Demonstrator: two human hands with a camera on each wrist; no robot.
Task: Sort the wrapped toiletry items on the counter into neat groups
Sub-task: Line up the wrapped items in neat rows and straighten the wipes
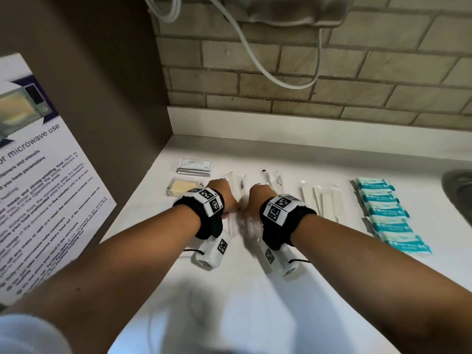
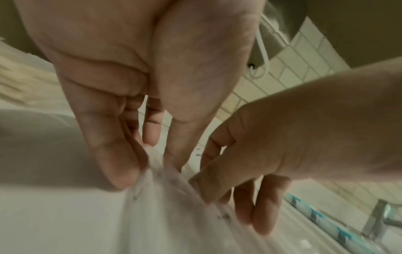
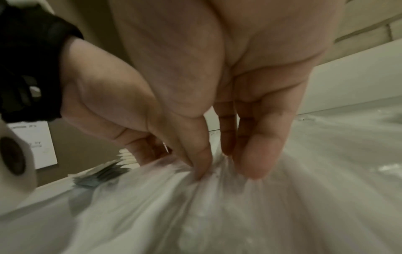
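My left hand (image 1: 224,200) and right hand (image 1: 256,200) meet at the middle of the white counter (image 1: 255,302). Both pinch a crinkled clear plastic wrapper (image 1: 245,223) lying between them. In the left wrist view the left hand (image 2: 152,159) nips the wrapper (image 2: 174,206) between thumb and fingers. The right hand (image 3: 217,165) bunches the same clear plastic (image 3: 217,214); what is inside is blurred. More clear-wrapped slim items (image 1: 272,178) lie just beyond the hands.
Shampoo sachets (image 1: 195,166) and pale yellow packs (image 1: 181,188) sit at the back left. White wrapped sticks (image 1: 320,200) and a column of teal packets (image 1: 388,215) lie to the right. A sink rim (image 1: 459,190) is far right, a brown side wall (image 1: 115,123) left.
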